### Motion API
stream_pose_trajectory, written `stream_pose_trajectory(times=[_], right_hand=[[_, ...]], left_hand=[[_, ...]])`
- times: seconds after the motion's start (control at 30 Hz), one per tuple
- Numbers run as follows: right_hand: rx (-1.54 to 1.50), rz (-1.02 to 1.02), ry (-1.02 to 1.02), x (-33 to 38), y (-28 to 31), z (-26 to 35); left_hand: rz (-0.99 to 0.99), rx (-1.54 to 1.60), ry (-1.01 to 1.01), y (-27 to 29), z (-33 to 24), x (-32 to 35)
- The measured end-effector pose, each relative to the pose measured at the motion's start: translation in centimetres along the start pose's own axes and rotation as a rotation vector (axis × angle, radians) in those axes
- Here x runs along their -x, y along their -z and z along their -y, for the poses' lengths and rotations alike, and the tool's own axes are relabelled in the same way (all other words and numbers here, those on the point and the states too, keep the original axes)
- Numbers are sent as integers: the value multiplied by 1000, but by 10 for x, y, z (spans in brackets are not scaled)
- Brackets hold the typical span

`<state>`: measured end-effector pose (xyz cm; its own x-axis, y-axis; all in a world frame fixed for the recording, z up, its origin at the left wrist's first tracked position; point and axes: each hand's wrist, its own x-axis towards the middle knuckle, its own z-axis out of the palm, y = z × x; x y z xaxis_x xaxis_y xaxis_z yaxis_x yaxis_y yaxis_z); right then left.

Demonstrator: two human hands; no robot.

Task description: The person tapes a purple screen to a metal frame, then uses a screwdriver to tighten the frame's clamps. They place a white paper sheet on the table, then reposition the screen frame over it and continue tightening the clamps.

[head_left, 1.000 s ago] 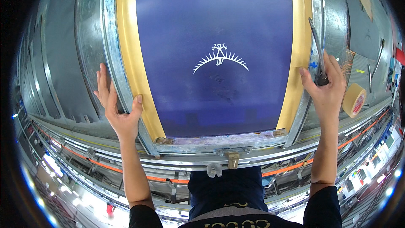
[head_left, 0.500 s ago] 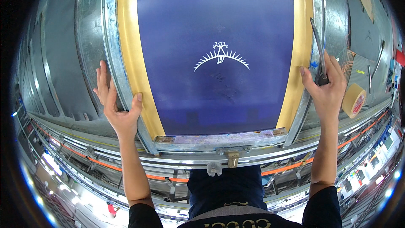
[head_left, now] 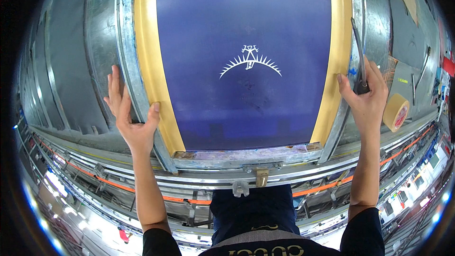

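Before me lies a printing screen: a metal frame [head_left: 127, 33] with gold tape [head_left: 148, 28] inside its sides and a dark blue mesh [head_left: 246, 14]. A white spiky arc design [head_left: 250, 62] shows on the mesh. My left hand [head_left: 130, 116] is open at the frame's left side, its thumb on the gold tape and its fingers spread outside the rail. My right hand [head_left: 369, 95] is at the right side, closed round the dark handle of a screwdriver [head_left: 359, 50] whose long shaft points away from me. The right thumb reaches over toward the tape.
A roll of yellowish tape [head_left: 396, 113] stands right of my right hand. Thin rods [head_left: 414, 90] lie farther right. Dark flat panels [head_left: 71, 66] extend to the left. Along the near edge run metal rails with a clamp block [head_left: 261, 177] and an orange strip [head_left: 315, 191].
The whole view has shifted very slightly. Both hands keep their places on the frame's sides, and the screwdriver stays in my right hand.
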<state>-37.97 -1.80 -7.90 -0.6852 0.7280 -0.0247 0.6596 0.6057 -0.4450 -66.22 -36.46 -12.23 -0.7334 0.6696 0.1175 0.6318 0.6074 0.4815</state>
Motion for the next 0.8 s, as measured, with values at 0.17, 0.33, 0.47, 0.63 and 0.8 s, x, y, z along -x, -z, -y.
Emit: stream_pose_trajectory(times=[0.17, 0.33, 0.47, 0.63, 0.8], right_hand=[[4, 18, -11, 1, 0, -1], [-31, -9, -21, 3, -4, -1], [-18, -9, -56, 5, -2, 2], [-36, -30, -22, 5, -6, -4], [2, 2, -62, 6, -3, -1]], left_hand=[[8, -17, -12, 0, -1, 0], [-270, 7, -59, -7, -21, -1], [-2, -287, -258, -3, -67, 8], [391, -224, -295, -42, -138, 3], [420, -265, -297, -62, -141, 15]])
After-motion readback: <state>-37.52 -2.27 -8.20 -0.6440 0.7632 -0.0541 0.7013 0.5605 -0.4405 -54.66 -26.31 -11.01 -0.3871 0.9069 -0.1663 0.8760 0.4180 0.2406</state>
